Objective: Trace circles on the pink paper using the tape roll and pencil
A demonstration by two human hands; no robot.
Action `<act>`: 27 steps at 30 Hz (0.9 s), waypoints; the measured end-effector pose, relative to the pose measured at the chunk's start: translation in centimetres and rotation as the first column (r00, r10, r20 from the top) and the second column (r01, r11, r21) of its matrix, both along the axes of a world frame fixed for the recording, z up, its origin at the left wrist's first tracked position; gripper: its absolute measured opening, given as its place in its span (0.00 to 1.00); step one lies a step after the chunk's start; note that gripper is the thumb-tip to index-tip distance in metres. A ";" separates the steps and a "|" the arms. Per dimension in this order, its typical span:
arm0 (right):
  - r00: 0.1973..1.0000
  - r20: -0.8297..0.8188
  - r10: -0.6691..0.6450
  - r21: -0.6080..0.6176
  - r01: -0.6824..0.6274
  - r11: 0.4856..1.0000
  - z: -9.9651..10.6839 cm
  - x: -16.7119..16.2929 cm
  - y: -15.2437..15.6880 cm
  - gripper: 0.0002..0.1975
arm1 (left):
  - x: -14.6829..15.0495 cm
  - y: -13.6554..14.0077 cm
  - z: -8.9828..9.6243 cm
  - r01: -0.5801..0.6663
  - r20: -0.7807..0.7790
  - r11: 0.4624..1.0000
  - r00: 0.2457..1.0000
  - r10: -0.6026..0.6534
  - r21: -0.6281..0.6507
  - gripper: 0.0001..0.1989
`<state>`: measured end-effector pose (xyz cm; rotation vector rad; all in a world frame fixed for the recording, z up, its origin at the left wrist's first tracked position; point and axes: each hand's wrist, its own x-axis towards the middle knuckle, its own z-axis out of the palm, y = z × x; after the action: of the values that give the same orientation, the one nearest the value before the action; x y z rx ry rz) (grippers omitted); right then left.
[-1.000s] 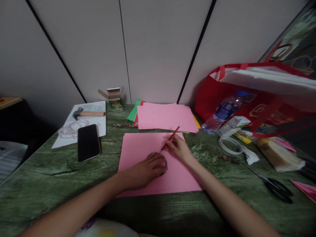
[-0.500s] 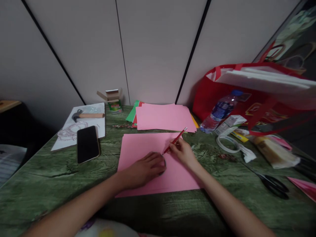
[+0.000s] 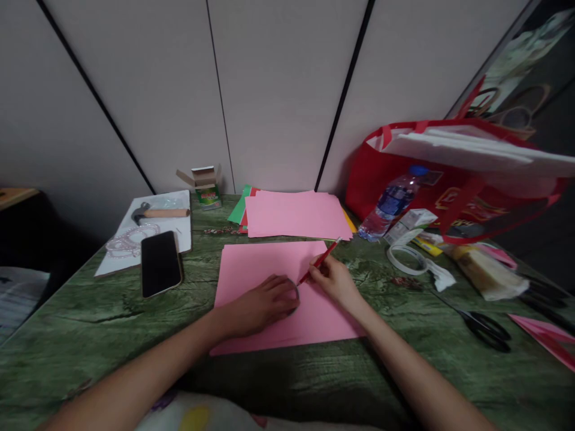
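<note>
On pink sheet [image 3: 260,263]: left hand [image 3: 260,305] flat on ring [image 3: 294,296], right hand [image 3: 332,280] pinching pencil [image 3: 320,261].

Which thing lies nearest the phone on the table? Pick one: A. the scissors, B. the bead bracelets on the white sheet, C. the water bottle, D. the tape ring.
B: the bead bracelets lie on the white sheet right beside the phone, while the scissors, water bottle and tape ring all lie far off on the other side.

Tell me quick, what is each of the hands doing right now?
Left hand: spread flat, pressing a round object onto the pink sheet; it grips nothing.
Right hand: closed on a red pencil, tip by the round object.
</note>
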<state>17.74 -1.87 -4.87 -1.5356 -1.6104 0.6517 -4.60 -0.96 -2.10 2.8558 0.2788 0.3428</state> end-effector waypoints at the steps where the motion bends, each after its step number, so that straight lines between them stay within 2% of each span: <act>1: 1.000 0.017 -0.007 -0.002 0.007 1.000 0.0 0.1 -0.1 0.06 | 0.0 0.0 0.0 0.006 0.000 1.000 1.000 -0.006 -0.001 0.13; 7: 0.995 0.095 -0.021 -0.013 0.023 1.000 0.4 -0.2 -1.5 0.06 | -0.1 0.3 -0.2 0.047 0.010 0.999 0.999 -0.047 -0.007 0.14; 11: 0.997 -0.069 0.020 -0.072 -0.025 0.997 0.6 -0.7 -2.5 0.08 | -0.1 0.3 -0.5 0.026 0.013 0.999 1.000 -0.026 -0.042 0.15; 15: 0.952 -0.306 0.032 -0.046 -0.048 0.998 1.1 -0.7 -3.6 0.15 | -0.1 0.2 -0.3 0.020 0.024 0.990 1.000 -0.017 -0.142 0.16; 18: 0.918 -0.392 0.057 -0.028 -0.074 0.997 1.8 -0.2 -4.5 0.18 | -0.2 0.1 0.0 0.012 0.027 0.979 1.000 -0.007 -0.205 0.16; 20: 0.933 -0.346 0.101 -0.006 -0.110 0.994 2.3 0.2 -5.2 0.18 | -0.2 0.1 0.2 0.012 0.006 0.977 1.000 -0.011 -0.212 0.18; 23: 0.966 -0.158 0.204 0.023 -0.203 0.979 3.1 0.7 -6.1 0.15 | -0.1 0.2 0.4 0.033 -0.005 0.978 0.999 -0.035 -0.207 0.21; 27: 0.950 -0.038 0.310 0.009 -0.310 0.951 3.4 0.8 -6.7 0.12 | -0.1 0.4 0.5 0.066 -0.016 0.978 0.997 -0.071 -0.196 0.19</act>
<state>18.50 -8.59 -1.49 -1.2686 -1.8403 0.8422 -4.68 -0.54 -1.59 2.6700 0.2054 0.2547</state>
